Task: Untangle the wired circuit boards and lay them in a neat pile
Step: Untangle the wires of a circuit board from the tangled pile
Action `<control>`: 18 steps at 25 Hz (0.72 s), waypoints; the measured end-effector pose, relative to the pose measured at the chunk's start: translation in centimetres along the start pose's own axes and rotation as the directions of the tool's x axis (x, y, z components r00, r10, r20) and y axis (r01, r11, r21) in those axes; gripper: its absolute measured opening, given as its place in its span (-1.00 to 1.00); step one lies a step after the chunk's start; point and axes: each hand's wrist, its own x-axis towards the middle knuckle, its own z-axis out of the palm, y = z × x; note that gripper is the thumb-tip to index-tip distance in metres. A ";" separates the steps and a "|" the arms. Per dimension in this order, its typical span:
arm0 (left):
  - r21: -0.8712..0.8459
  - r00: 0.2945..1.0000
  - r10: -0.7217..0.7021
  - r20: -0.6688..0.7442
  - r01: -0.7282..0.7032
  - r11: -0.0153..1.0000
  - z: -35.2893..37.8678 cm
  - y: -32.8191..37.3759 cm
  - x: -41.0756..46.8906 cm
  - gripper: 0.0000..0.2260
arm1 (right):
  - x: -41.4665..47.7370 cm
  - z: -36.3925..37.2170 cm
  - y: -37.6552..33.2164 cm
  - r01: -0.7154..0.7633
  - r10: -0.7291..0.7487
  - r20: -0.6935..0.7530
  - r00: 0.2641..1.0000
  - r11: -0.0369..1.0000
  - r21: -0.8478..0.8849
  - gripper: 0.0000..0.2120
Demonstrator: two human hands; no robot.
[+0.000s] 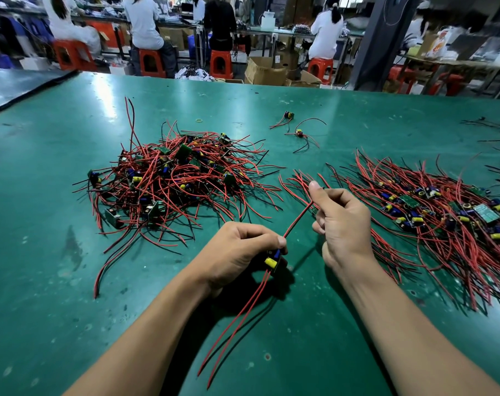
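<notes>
A tangled heap of wired circuit boards, red and black leads in all directions, lies on the green table at centre left. A flatter, combed pile of boards spreads at the right. My left hand grips one small board with a yellow capacitor; two red leads hang from it toward me. A red wire runs from that board up to my right hand, which pinches it along with a small bundle of boards and wires fanning out behind the thumb.
Two loose boards and a rubber band lie further back on the green table mat. More black wires sit at the far right edge. Several people sit on orange stools at benches beyond the table.
</notes>
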 end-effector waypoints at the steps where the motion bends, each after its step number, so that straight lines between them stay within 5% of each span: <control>1: 0.003 1.000 0.000 0.006 0.000 1.000 0.0 0.0 0.0 -0.82 | 0.0 -0.1 0.2 0.044 -0.045 -0.014 0.999 0.997 -0.064 -0.70; 7: 0.034 1.000 -0.010 0.025 0.009 0.999 0.2 0.2 0.0 -0.81 | 0.1 -0.4 0.4 0.193 -0.223 -0.060 0.973 0.928 -0.317 -0.76; 13: -0.060 0.999 -0.029 -0.031 0.027 0.998 0.2 0.1 0.0 -0.85 | 0.0 -0.3 -0.5 -0.022 0.022 0.043 0.999 1.000 -0.013 -0.78; 18: -0.131 0.995 -0.070 -0.070 0.060 0.990 0.2 0.1 0.3 -0.57 | 0.0 -0.3 -1.1 -0.022 0.020 0.047 0.999 0.999 0.032 -0.77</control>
